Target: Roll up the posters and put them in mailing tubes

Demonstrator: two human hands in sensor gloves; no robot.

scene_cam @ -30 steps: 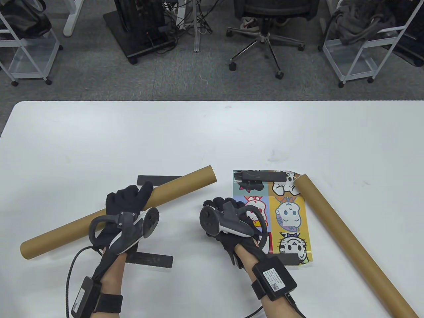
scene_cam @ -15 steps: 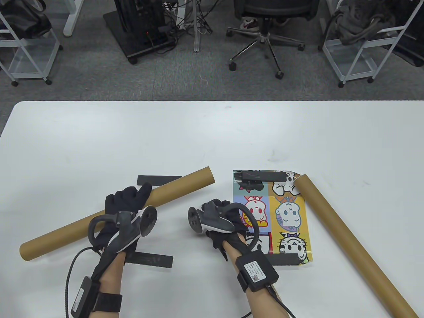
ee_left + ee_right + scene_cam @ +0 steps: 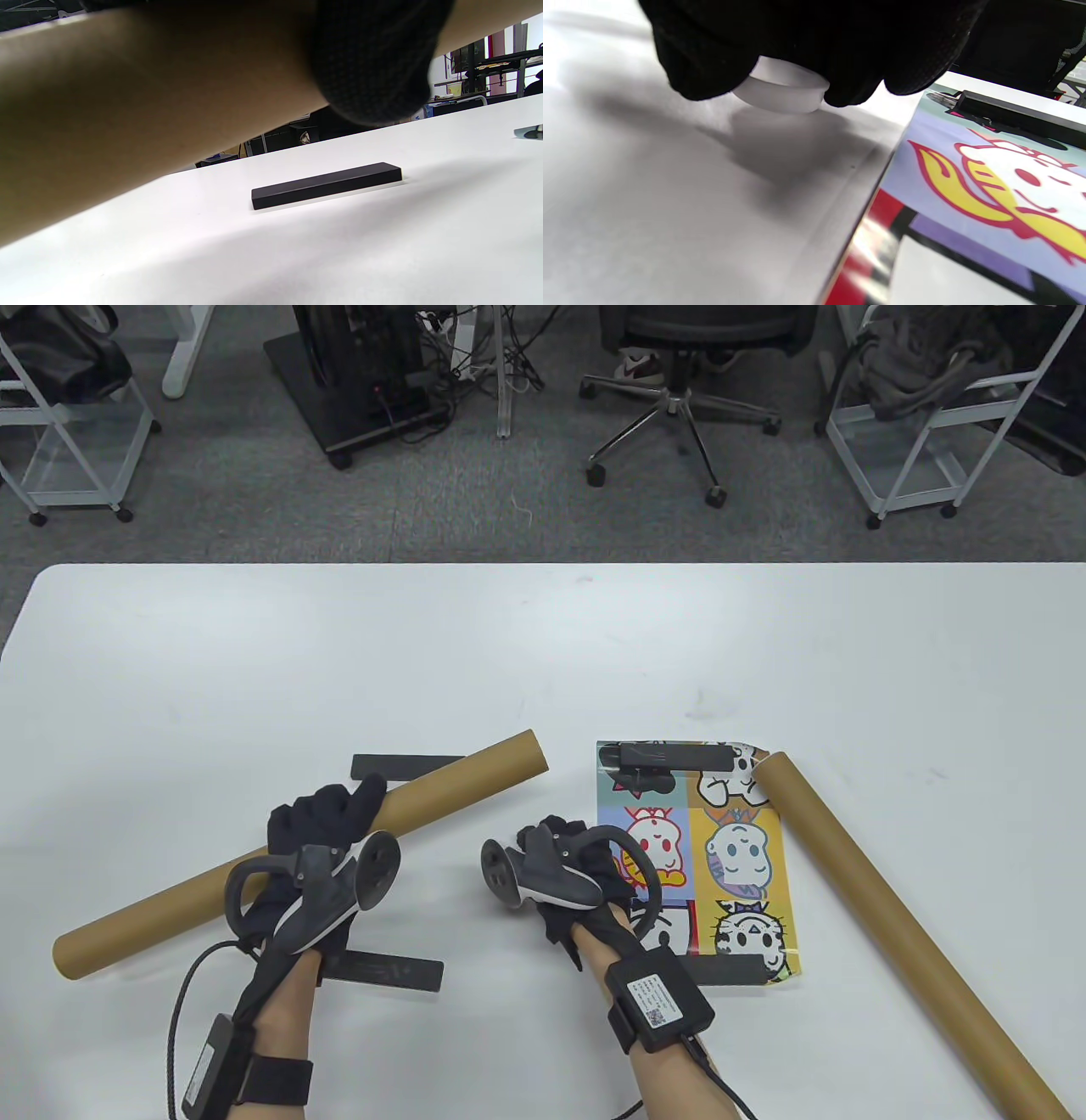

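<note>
My left hand (image 3: pixel 331 813) grips a brown mailing tube (image 3: pixel 462 780) that lies slanted across the table's left half; in the left wrist view the tube (image 3: pixel 127 106) fills the top with a gloved finger (image 3: pixel 373 63) round it. My right hand (image 3: pixel 556 836) hovers just left of the cartoon poster (image 3: pixel 738 857). In the right wrist view its fingertips (image 3: pixel 704 63) pinch a round white end cap (image 3: pixel 782 91) just above the table, beside the poster's (image 3: pixel 967 212) left edge. The poster lies flat. A second tube (image 3: pixel 882 916) lies diagonally along the poster's right side.
Black weight bars sit on the poster's far edge (image 3: pixel 670 755) and near edge (image 3: pixel 738 969). Two more bars lie by the left tube, one beyond it (image 3: pixel 399 765) and one near my left wrist (image 3: pixel 394 971). Office chair and carts stand beyond the table's far edge.
My right hand has moved left, off the poster's left edge, and now holds still. The left hand and its tube have barely shifted.
</note>
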